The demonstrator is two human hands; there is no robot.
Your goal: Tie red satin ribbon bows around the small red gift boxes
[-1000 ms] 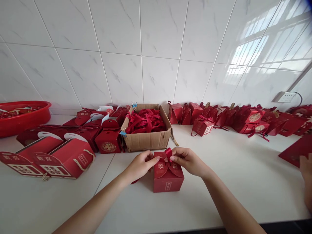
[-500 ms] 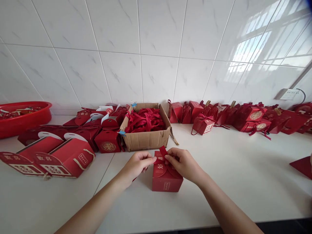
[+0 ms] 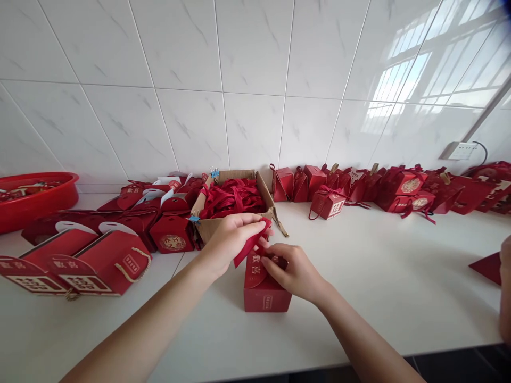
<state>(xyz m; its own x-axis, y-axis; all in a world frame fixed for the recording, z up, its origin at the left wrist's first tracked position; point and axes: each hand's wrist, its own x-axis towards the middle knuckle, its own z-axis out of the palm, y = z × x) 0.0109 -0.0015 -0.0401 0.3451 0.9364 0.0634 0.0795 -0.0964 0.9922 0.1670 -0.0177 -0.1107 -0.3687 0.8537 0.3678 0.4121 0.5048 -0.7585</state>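
A small red gift box (image 3: 265,290) with gold lettering stands on the white counter (image 3: 371,287) in front of me. My left hand (image 3: 229,239) is raised above the box's left side, fingers closed on a red ribbon (image 3: 250,246) that slants down from them. My right hand (image 3: 293,271) rests on the box's top, its fingers pinching the ribbon where it meets the flaps.
A cardboard box (image 3: 235,218) full of red ribbons stands just behind. Unfolded red boxes (image 3: 107,260) lie at the left, beside a red basin (image 3: 35,197). Tied red boxes (image 3: 359,186) line the tiled wall on the right. Another person's hand (image 3: 505,287) shows at the right edge.
My left hand has lifted up and to the right, drawing the ribbon end above the box. My right hand has dropped onto the box's top. The view has shifted slightly.
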